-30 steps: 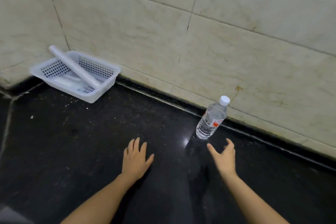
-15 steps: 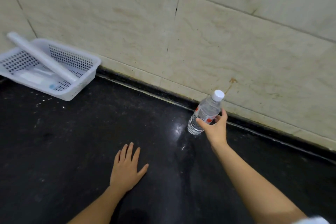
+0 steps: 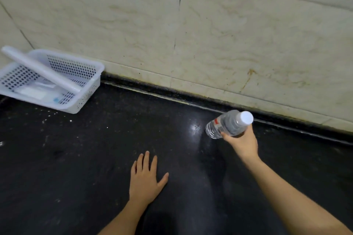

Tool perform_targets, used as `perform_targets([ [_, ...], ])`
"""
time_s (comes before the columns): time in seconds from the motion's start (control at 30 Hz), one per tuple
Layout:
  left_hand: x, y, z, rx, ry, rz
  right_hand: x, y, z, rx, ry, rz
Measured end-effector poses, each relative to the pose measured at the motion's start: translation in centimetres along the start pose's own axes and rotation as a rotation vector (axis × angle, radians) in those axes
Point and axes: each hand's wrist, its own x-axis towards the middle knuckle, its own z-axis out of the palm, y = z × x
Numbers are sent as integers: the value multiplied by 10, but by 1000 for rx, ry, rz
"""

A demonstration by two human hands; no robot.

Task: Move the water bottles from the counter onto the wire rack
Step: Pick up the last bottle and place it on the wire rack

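Observation:
A clear water bottle (image 3: 227,123) with a white cap and a red-marked label is tilted, cap pointing toward me, lifted off the black counter (image 3: 95,158). My right hand (image 3: 242,142) grips it from below around its middle. My left hand (image 3: 146,179) lies flat on the counter with fingers spread, holding nothing. No wire rack is in view.
A white perforated plastic basket (image 3: 84,89) stands at the far left against the tiled wall (image 3: 210,34), with a white tube (image 3: 40,68) lying across it and small packets inside. A raised black edge runs along the wall's base.
My right hand closed around the bottle, lifted it off the counter and tipped it toward me. My left hand stayed flat on the counter.

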Motion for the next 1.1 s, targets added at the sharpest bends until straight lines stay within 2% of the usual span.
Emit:
perform_targets([
  [0.13, -5, -1, 0, -40, 40, 10, -48, 15, -14, 21, 29, 40],
  [0.3, -10, 0, -2, -169, 149, 48, -88, 22, -45, 79, -42, 10],
  [0.43, -20, 10, -7, -251, 205, 190, -115, 36, -72, 134, -37, 72],
  [0.7, -57, 79, -15, -244, 182, 595, -186, 80, -141, 147, 140, 197],
  [0.87, -84, 120, -2, -48, 55, 682, -230, 105, -196, 169, 252, 238],
  [0.93, -96, 143, -2, 9, 80, 717, -246, 118, -221, 173, 301, 252],
  [1.1, -133, 232, 0, -36, 128, 824, -272, 153, -306, 136, 395, 229],
])
